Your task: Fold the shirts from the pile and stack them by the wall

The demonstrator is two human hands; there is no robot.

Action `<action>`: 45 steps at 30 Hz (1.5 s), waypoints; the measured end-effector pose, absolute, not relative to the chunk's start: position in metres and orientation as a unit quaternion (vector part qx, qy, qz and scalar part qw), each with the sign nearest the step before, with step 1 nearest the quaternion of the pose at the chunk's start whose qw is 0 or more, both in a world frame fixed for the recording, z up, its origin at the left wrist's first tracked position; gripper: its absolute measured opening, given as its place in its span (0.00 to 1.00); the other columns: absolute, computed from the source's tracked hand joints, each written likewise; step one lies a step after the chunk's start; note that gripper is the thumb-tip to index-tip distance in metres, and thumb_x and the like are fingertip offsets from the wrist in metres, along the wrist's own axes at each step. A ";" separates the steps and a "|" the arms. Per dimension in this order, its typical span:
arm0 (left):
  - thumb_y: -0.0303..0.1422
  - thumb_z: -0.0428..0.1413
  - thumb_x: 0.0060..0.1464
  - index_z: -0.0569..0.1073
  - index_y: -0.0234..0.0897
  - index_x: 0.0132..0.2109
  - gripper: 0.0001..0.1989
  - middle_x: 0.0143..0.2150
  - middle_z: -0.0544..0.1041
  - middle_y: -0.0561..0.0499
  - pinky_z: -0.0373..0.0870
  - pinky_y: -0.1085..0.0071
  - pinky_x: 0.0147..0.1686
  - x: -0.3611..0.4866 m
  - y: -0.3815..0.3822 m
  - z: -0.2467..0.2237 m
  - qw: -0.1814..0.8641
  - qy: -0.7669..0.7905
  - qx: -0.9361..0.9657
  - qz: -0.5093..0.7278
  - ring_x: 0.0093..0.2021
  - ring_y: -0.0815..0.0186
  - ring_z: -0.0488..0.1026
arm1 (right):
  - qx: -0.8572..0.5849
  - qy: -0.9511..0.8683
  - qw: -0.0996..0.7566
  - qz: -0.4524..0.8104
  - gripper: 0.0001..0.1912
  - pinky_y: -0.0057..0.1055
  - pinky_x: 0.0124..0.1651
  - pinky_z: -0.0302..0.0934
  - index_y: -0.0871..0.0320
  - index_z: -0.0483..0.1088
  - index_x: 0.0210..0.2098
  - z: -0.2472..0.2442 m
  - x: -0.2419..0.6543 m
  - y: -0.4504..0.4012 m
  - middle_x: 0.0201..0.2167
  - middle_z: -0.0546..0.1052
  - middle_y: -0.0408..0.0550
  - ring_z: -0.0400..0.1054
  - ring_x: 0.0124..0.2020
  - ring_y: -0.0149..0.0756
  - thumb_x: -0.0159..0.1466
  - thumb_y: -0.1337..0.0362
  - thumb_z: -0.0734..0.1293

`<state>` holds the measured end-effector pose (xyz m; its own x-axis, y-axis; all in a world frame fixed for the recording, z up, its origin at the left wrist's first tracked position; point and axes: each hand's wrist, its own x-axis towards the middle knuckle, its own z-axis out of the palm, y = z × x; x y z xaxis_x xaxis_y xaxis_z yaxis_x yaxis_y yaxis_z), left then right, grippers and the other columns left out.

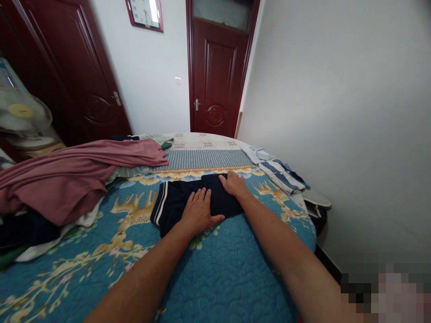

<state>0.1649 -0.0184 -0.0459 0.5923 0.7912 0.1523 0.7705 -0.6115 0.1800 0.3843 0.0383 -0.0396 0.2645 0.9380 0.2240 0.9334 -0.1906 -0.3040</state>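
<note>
Navy garment with white-striped edging (218,197) lies folded near mid-bed on a teal deer-print quilt (215,273), its striped end toward nine o'clock. Left hand (198,213) rests flat upon it, thumb apart from fingers; right hand (235,184) touches its far edge at one o'clock, its grip impossible to tell with fingers partly hidden. Rose-colored cloth (81,168) heaps at ten o'clock; striped clothing (283,175) sits at two. Toward eleven, a red-framed wall clock (145,13) bears markings too small to read.
</note>
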 end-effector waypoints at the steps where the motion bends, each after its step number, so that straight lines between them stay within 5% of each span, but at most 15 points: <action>1: 0.65 0.57 0.55 0.58 0.28 0.78 0.57 0.79 0.57 0.28 0.46 0.46 0.77 0.165 -0.018 -0.046 0.048 0.438 0.891 0.109 0.80 0.40 0.52 | -0.779 -0.597 0.194 0.002 0.37 0.55 0.74 0.48 0.65 0.68 0.68 -0.041 0.383 0.034 0.70 0.69 0.71 0.61 0.72 0.57 0.77 0.41 0.55; 13: 0.67 0.56 0.57 0.59 0.27 0.77 0.57 0.79 0.57 0.25 0.50 0.45 0.75 0.166 -0.020 -0.039 0.037 0.445 0.891 0.080 0.79 0.37 0.55 | -0.764 -0.627 0.151 -0.021 0.39 0.62 0.76 0.43 0.64 0.56 0.77 -0.062 0.393 -0.060 0.76 0.61 0.67 0.53 0.77 0.60 0.78 0.43 0.54; 20: 0.53 0.42 0.73 0.62 0.25 0.75 0.39 0.76 0.64 0.27 0.54 0.50 0.74 0.194 0.001 -0.022 0.006 0.423 0.891 0.161 0.78 0.43 0.58 | -0.760 -0.630 0.157 -0.030 0.38 0.64 0.76 0.43 0.62 0.58 0.77 -0.063 0.392 -0.066 0.76 0.61 0.67 0.53 0.76 0.62 0.78 0.44 0.56; 27: 0.57 0.40 0.71 0.60 0.26 0.76 0.43 0.78 0.58 0.26 0.53 0.43 0.73 0.222 0.049 -0.038 0.072 0.514 0.849 0.101 0.79 0.40 0.54 | -0.753 -0.635 0.171 -0.022 0.37 0.65 0.75 0.43 0.60 0.58 0.77 -0.064 0.394 -0.066 0.75 0.63 0.67 0.54 0.76 0.63 0.77 0.44 0.56; 35: 0.58 0.37 0.71 0.66 0.24 0.72 0.44 0.75 0.65 0.25 0.55 0.42 0.72 0.227 0.064 -0.037 0.062 0.559 0.819 0.115 0.77 0.39 0.59 | -0.755 -0.634 0.169 -0.007 0.39 0.66 0.75 0.41 0.61 0.56 0.78 -0.063 0.396 -0.065 0.76 0.60 0.66 0.51 0.77 0.63 0.77 0.43 0.55; 42: 0.54 0.41 0.72 0.66 0.21 0.73 0.42 0.76 0.63 0.25 0.36 0.43 0.77 0.188 0.021 -0.034 -0.084 0.453 0.882 0.101 0.79 0.40 0.54 | -0.758 -0.628 0.174 -0.021 0.37 0.62 0.75 0.43 0.60 0.59 0.77 -0.062 0.395 -0.068 0.75 0.63 0.65 0.54 0.76 0.61 0.77 0.44 0.56; 45: 0.51 0.42 0.73 0.67 0.27 0.74 0.38 0.76 0.64 0.30 0.33 0.42 0.77 0.145 -0.007 -0.039 -0.111 0.389 0.910 0.089 0.80 0.43 0.52 | -0.757 -0.626 0.180 -0.039 0.36 0.58 0.75 0.46 0.63 0.61 0.75 -0.062 0.394 -0.068 0.73 0.66 0.66 0.57 0.74 0.59 0.78 0.45 0.57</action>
<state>0.1450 -0.0074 -0.0393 0.6823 0.6879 0.2475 0.7272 -0.6735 -0.1326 0.3940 -0.0683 -0.0619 0.2120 0.9350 0.2844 0.9629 -0.1501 -0.2244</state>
